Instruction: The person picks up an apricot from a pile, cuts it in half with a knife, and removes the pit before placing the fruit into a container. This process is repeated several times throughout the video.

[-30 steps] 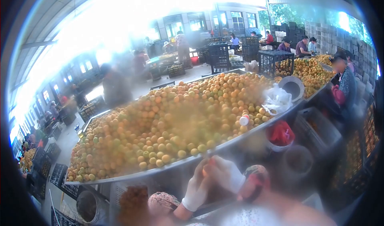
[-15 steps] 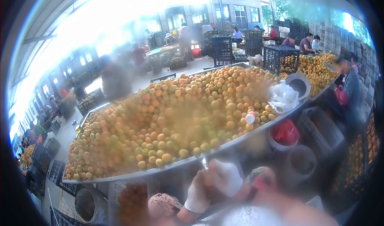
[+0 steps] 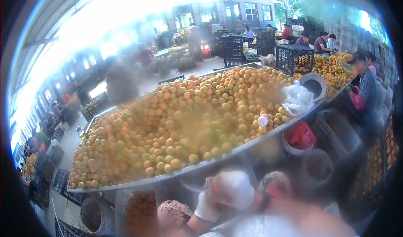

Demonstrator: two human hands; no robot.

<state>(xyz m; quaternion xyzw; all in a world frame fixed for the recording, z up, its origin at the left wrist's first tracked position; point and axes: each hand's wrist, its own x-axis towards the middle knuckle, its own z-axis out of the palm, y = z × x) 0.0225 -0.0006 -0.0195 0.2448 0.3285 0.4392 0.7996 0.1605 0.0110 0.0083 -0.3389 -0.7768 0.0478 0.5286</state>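
Both hands wear white gloves and meet at the bottom centre, below the rim of a long tray heaped with orange and yellow-green round fruit. My right hand is closed, its fingers curled over a small object, blurred, with a reddish spot. My left hand is closed just below and left of it, partly covered by it; what it holds is hidden. A thin, pale, curved strip sticks out leftward from between the hands; whether blade or peel, I cannot tell.
A white bag, a round basin and a red-and-white cup lie at the tray's right. Beside it stand a bucket with red plastic, a grey crate and a seated person. A bucket stands lower left.
My right hand has shifted slightly left and down over my left hand. The bright glint above the hands is gone, and the curved strip now shows on their left.
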